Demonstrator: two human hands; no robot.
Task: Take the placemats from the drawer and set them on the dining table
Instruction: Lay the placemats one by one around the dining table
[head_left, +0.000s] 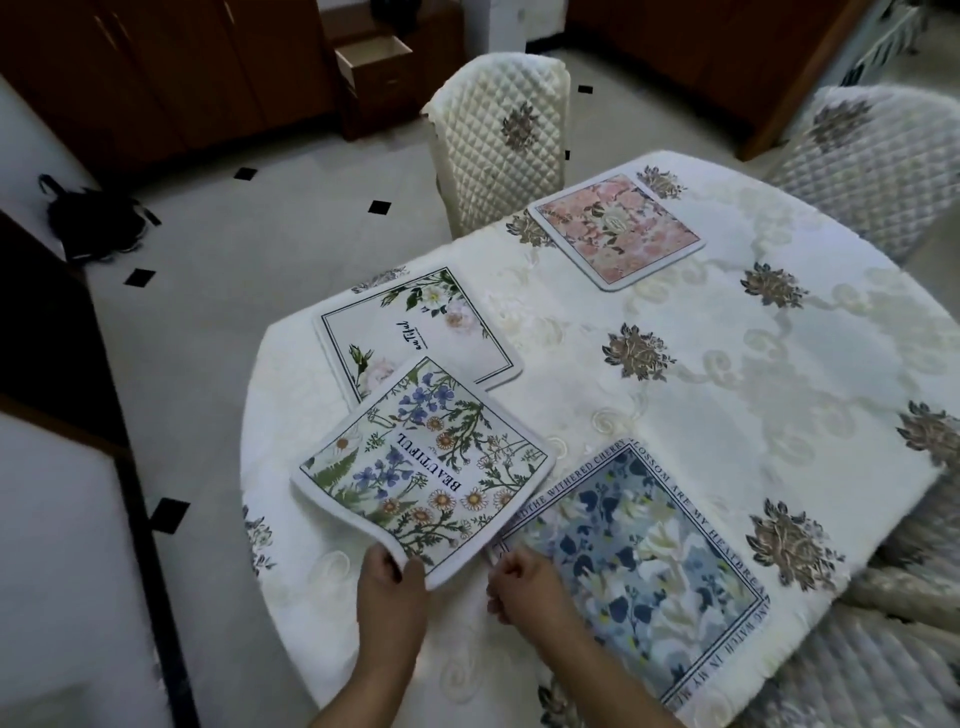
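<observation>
My left hand (390, 587) grips the near corner of a placemat printed with blue and orange flowers and the word BEAUTIFUL (423, 473); this mat is lifted and overlaps two others. My right hand (524, 582) pinches the near left corner of a blue cherry-blossom placemat (644, 566) that lies flat on the table. A white placemat with roses (415, 332) lies beyond, partly under the held one. A pink floral placemat (615, 228) lies flat at the far side. All rest on the round dining table under a cream embroidered tablecloth (727, 364).
Quilted cream chairs stand at the far side (498, 150), at the right (872, 166) and at the near right (883, 649). An open wooden drawer (371, 60) shows in the cabinets behind. A black bag (96, 218) lies on the tiled floor at left.
</observation>
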